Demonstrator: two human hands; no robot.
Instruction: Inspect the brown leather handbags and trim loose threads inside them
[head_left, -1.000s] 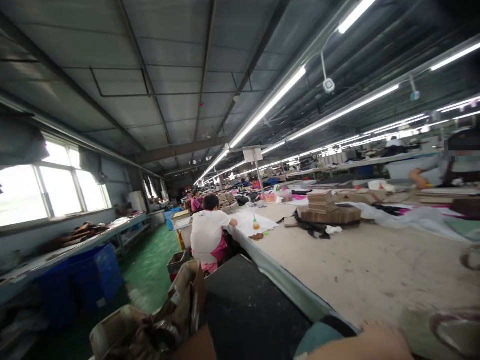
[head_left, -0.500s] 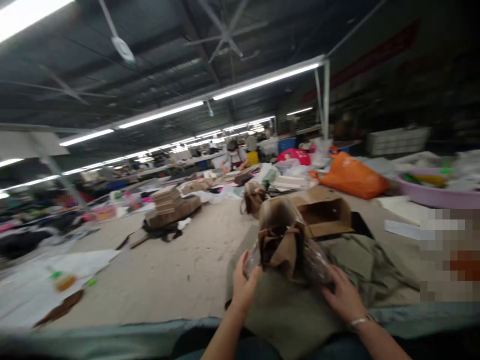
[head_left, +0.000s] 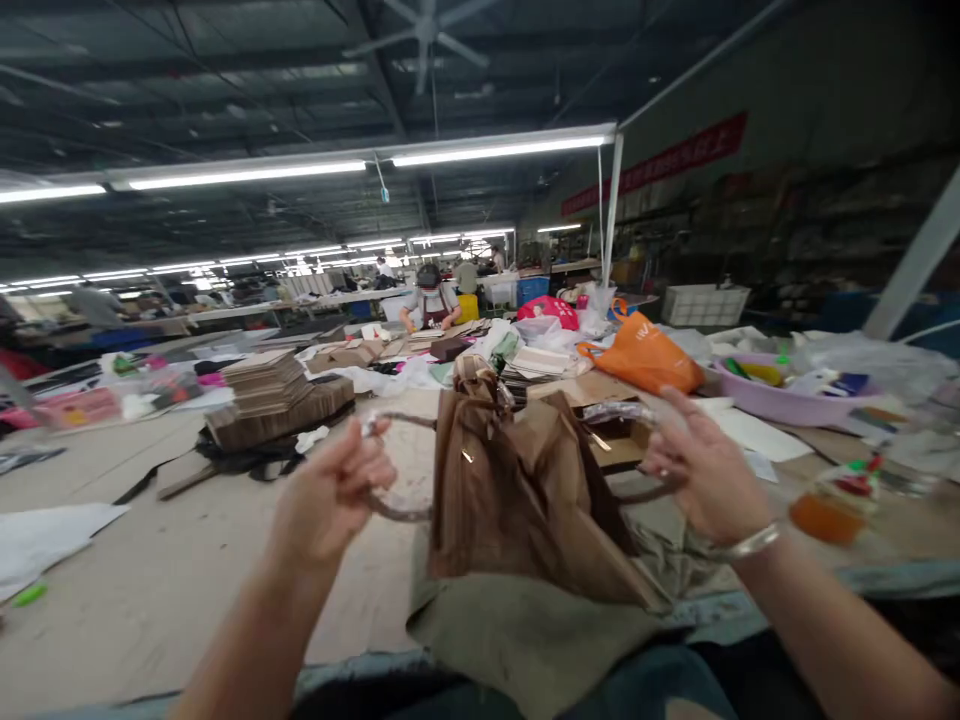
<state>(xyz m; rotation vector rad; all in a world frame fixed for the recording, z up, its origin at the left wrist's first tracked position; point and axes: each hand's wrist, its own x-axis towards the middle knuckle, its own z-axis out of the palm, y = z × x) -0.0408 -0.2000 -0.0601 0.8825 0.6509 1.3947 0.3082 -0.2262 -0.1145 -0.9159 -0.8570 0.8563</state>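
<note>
A brown handbag [head_left: 517, 490] stands in front of me, its body soft and creased. My left hand [head_left: 330, 485] is closed around one of its looped handles [head_left: 401, 515], pulled out to the left and partly wrapped in clear plastic. On the other side, my right hand [head_left: 697, 465] grips the opposite handle [head_left: 619, 412], also plastic-wrapped, drawn out to the right. Beneath the bag lies an olive-green cloth [head_left: 525, 630] that hangs over the table's near edge. The inside of the bag is hidden.
Left of the bag sits a stack of brown pieces [head_left: 262, 395]. Behind are an open cardboard box [head_left: 622, 445] and an orange bag [head_left: 649, 352]. A purple basin [head_left: 780, 400] and a container of orange liquid [head_left: 829, 515] stand right. A co-worker [head_left: 431, 300] sits at the far end.
The bag now stands with its brown side facing me. My hands have moved from its lower sides up and apart, onto the handles. The view has levelled and shifted right.
</note>
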